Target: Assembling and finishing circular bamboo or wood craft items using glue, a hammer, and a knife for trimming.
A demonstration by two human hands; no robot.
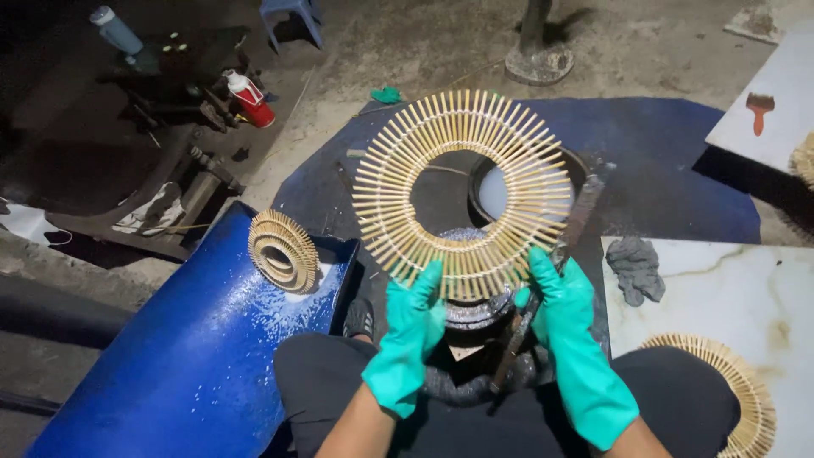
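Observation:
I hold up a round ring of radiating bamboo sticks (462, 191) in front of me, its middle hollow. My left hand (409, 335), in a teal rubber glove, grips the ring's lower left edge. My right hand (572, 339), also gloved in teal, grips the lower right edge. Behind the ring's hole stands a dark round pot with pale liquid (500, 191). Below it a worn metal container (475, 309) sits between my knees, partly hidden by the ring and hands.
A stack of similar bamboo rings (282, 251) rests on a blue curved panel (195, 356) at left. Another ring (746, 399) lies on a white marbled slab at right, near a grey rag (636, 267). A dark flat stick (577, 225) leans by the pot. A red bottle (252, 99) stands far left.

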